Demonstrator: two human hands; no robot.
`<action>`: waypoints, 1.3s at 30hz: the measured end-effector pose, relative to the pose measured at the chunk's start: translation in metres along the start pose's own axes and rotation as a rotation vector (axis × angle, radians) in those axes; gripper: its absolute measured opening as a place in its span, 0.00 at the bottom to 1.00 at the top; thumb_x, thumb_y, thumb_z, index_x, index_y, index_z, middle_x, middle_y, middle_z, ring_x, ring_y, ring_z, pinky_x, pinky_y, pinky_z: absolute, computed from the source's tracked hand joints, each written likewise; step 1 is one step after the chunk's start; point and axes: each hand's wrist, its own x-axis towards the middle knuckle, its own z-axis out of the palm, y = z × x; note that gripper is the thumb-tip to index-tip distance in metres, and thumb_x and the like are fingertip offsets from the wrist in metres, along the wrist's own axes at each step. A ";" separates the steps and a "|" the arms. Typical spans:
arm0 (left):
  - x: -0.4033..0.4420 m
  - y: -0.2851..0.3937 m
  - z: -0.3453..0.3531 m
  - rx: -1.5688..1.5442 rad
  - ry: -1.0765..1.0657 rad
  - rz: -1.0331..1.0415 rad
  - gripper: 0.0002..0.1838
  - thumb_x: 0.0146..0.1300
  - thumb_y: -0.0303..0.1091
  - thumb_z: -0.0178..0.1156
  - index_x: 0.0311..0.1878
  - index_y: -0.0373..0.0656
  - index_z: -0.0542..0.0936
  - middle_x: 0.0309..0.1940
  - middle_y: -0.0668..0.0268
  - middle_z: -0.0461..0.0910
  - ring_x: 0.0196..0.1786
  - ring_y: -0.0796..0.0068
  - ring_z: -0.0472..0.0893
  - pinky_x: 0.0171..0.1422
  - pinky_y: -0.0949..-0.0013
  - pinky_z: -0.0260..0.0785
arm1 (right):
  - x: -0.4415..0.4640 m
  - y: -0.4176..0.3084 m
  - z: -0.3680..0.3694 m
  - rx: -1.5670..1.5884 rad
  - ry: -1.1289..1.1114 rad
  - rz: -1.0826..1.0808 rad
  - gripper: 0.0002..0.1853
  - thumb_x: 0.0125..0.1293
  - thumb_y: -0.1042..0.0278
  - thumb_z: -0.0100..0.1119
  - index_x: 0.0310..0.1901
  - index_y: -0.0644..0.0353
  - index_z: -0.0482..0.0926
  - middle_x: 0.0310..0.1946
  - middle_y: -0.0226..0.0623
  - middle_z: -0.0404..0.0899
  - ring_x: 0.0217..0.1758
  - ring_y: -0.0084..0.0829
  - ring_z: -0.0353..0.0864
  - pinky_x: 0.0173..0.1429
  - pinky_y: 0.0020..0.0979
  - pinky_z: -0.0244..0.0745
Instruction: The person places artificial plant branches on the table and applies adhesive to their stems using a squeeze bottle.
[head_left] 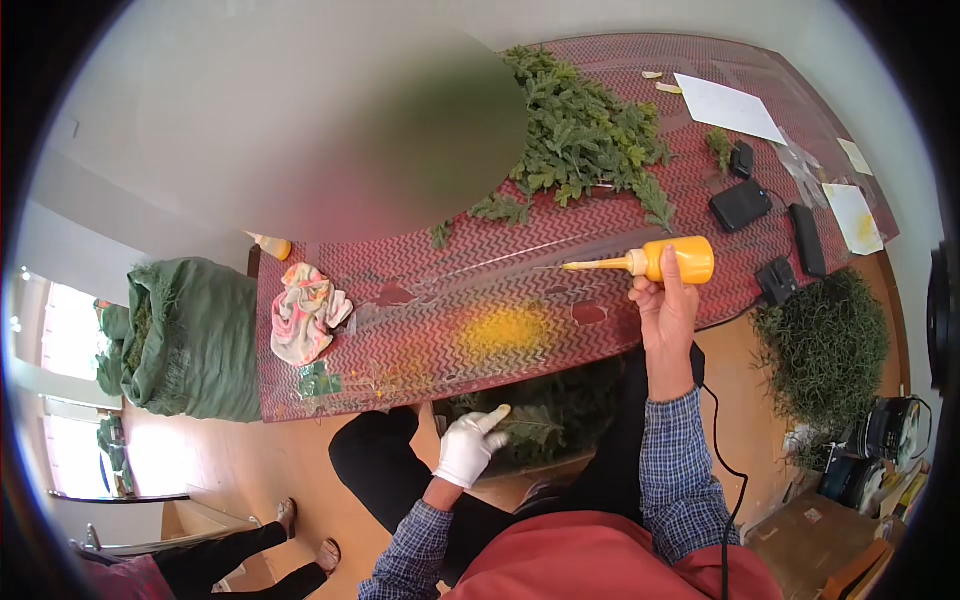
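Note:
My right hand (pixel 668 312) is closed around a yellow squeeze bottle (pixel 690 260), held tipped sideways above the table. The bottle's long thin nozzle (pixel 597 264) points left. In a white glove with a yellowish fingertip, my left hand (pixel 468 448) is low in front of the table edge, fingers closed at the base of a green leafy sprig (pixel 535 425). The exact grip on the sprig is partly hidden. Below the nozzle, a yellow stain (pixel 508 328) spreads over the red zigzag-patterned tabletop (pixel 420 345).
A pile of green artificial branches (pixel 590 130) lies at the back. Black devices (pixel 740 205) and a white sheet (pixel 730 107) are at right. A crumpled cloth (pixel 308 315) and another bottle (pixel 270 245) are at left, near a green sack (pixel 195 340). A blur covers the upper left.

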 end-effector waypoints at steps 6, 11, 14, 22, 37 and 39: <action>0.107 0.013 -0.053 0.282 0.267 0.322 0.20 0.55 0.43 0.67 0.52 0.51 0.84 0.33 0.61 0.84 0.32 0.61 0.82 0.38 0.62 0.75 | 0.004 -0.006 -0.002 0.076 0.047 0.013 0.13 0.71 0.59 0.57 0.44 0.62 0.76 0.31 0.37 0.82 0.23 0.21 0.78 0.26 0.24 0.82; 0.281 0.013 -0.065 0.780 0.555 0.450 0.23 0.58 0.27 0.53 0.59 0.51 0.74 0.51 0.62 0.77 0.48 0.61 0.76 0.52 0.57 0.66 | 0.011 -0.006 -0.006 0.096 0.100 0.065 0.14 0.72 0.58 0.56 0.44 0.62 0.75 0.30 0.36 0.81 0.23 0.22 0.77 0.25 0.24 0.78; 0.317 0.001 -0.050 1.046 0.430 0.322 0.21 0.60 0.28 0.51 0.58 0.53 0.76 0.38 0.65 0.78 0.43 0.65 0.75 0.55 0.56 0.62 | 0.014 -0.005 -0.007 0.099 0.130 0.097 0.14 0.72 0.58 0.56 0.44 0.62 0.76 0.31 0.36 0.81 0.23 0.22 0.78 0.25 0.24 0.78; 0.218 0.005 -0.067 0.565 0.632 0.556 0.17 0.52 0.25 0.57 0.46 0.51 0.81 0.33 0.68 0.77 0.42 0.62 0.76 0.51 0.57 0.67 | 0.011 -0.003 -0.011 0.207 0.072 0.145 0.12 0.71 0.58 0.57 0.43 0.59 0.76 0.31 0.35 0.82 0.23 0.22 0.78 0.26 0.22 0.76; 0.057 -0.034 -0.062 0.354 0.590 0.365 0.18 0.47 0.21 0.59 0.42 0.52 0.82 0.53 0.64 0.78 0.54 0.60 0.77 0.56 0.58 0.68 | 0.002 0.013 -0.011 0.211 0.002 0.304 0.12 0.70 0.59 0.59 0.43 0.60 0.76 0.31 0.34 0.80 0.22 0.19 0.72 0.25 0.21 0.71; 0.048 -0.021 -0.056 0.332 0.683 0.216 0.16 0.53 0.23 0.60 0.45 0.49 0.82 0.52 0.62 0.79 0.53 0.58 0.77 0.56 0.58 0.68 | -0.001 0.015 -0.008 0.194 0.002 0.307 0.12 0.70 0.59 0.60 0.43 0.60 0.76 0.32 0.35 0.81 0.22 0.20 0.73 0.26 0.21 0.72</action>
